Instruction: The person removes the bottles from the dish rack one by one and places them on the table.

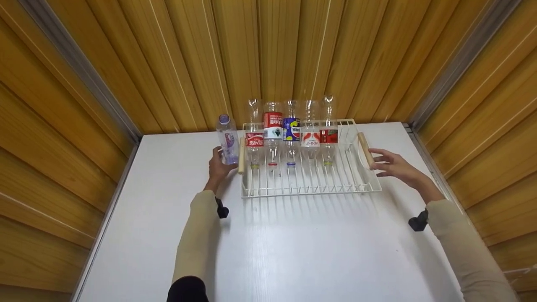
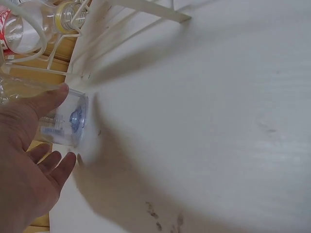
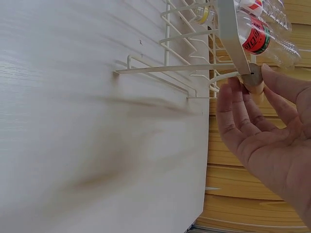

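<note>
A clear, empty plastic bottle [image 1: 228, 144] with a bluish tint stands beside the rack's left end. My left hand [image 1: 219, 167] holds it low down, its thumb [image 2: 51, 99] along one side and the fingers around the other. A white wire rack [image 1: 310, 193] with wooden handles carries several clear bottles, cap ends toward me. Among them are a red-labelled bottle [image 1: 273, 121] and a blue-labelled bottle [image 1: 291, 129]. At the right end, my right hand [image 1: 394, 165] pinches the wooden handle [image 1: 366, 150] between thumb and fingers; the right wrist view shows that handle [image 3: 255, 80] end-on.
Rack and bottle are at the back of a white table [image 1: 293, 247], close to the wood-patterned wall [image 1: 277, 54]. Similar panels rise on the left and right. Another wooden handle [image 1: 241, 157] is on the rack's left end, right by the left hand.
</note>
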Demonstrator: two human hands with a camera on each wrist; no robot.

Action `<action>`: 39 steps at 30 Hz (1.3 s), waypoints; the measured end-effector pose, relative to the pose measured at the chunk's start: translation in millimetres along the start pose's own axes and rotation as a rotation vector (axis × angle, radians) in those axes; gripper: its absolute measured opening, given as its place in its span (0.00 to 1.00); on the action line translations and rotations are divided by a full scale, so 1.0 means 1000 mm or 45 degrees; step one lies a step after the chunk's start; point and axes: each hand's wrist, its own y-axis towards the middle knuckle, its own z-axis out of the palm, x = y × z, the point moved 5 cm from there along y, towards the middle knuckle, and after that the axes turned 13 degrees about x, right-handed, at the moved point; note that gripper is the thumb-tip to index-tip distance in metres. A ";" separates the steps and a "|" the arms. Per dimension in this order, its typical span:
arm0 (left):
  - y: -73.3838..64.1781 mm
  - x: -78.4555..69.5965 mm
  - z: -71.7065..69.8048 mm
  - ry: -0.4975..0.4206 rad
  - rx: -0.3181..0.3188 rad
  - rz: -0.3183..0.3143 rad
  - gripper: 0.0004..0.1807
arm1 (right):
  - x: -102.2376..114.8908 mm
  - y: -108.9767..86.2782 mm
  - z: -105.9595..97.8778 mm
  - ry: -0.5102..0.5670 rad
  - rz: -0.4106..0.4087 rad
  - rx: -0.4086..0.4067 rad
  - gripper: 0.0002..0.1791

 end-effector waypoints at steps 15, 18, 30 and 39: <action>-0.058 0.011 -0.057 -0.333 0.104 -0.296 0.34 | 0.011 0.028 0.018 -0.049 -0.022 0.015 0.38; -0.067 0.000 -0.053 -0.344 0.201 -0.278 0.29 | 0.011 0.024 0.016 -0.057 -0.031 0.005 0.38; -0.093 -0.062 -0.012 -0.219 0.615 0.093 0.35 | 0.007 -0.003 0.003 -0.132 -0.001 -0.053 0.38; -0.102 -0.056 0.002 -0.163 0.734 0.143 0.46 | 0.019 -0.005 -0.002 -0.164 -0.075 -0.125 0.33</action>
